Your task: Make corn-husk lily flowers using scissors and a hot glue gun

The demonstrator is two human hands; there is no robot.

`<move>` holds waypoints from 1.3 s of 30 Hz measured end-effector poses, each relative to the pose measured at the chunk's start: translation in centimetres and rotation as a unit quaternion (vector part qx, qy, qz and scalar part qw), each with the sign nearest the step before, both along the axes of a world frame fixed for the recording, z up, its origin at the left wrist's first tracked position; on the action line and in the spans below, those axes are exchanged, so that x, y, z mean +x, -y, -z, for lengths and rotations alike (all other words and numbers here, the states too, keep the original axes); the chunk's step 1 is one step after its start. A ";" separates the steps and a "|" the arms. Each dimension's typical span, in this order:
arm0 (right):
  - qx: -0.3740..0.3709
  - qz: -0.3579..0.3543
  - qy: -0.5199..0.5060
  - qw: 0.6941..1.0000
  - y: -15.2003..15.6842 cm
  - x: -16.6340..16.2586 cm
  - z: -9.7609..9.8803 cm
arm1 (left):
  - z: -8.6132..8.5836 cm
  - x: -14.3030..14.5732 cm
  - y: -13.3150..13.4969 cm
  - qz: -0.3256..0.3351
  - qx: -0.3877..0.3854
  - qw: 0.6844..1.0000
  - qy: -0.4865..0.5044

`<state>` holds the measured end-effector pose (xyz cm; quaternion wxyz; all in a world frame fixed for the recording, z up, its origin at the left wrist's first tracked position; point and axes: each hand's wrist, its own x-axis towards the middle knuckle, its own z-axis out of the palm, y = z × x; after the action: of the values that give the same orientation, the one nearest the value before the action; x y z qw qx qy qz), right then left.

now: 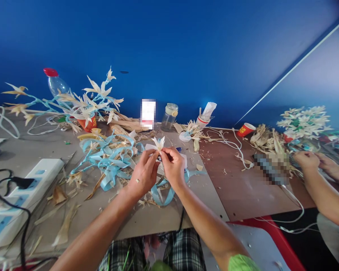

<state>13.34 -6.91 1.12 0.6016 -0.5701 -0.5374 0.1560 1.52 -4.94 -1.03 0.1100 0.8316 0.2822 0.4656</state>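
Note:
Between my fingertips, a small cream flower point(158, 143) with pointed petals stands upright above the table. My left hand point(145, 169) pinches its base from the left, fingers closed. From the other side, my right hand point(173, 164) grips the same base with thumb and fingertips. The lower end of the flower is hidden by my fingers. Loose light-blue ribbon point(109, 158) lies tangled left of my hands, and a loop of blue ribbon point(162, 195) hangs below them. Dry husk scraps point(59, 195) are scattered on the table nearby.
A branch of finished flowers point(87, 109) stands in a red cup point(88, 123) at the back left. A glass jar point(169, 116) stands by the wall. The white power strip point(25, 195) with cables lies left. A co-worker's hands point(306, 160) are at the right.

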 end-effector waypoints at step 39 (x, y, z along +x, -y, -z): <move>-0.141 -0.145 -0.169 0.965 -0.7 0.4 0.3 | -1.2 0.2 -0.5 0.186 -0.517 0.748 0.372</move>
<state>13.79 -6.20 0.79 0.5682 -0.5303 -0.4777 0.4095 1.68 -4.45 0.13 0.7040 0.4446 0.2559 0.4912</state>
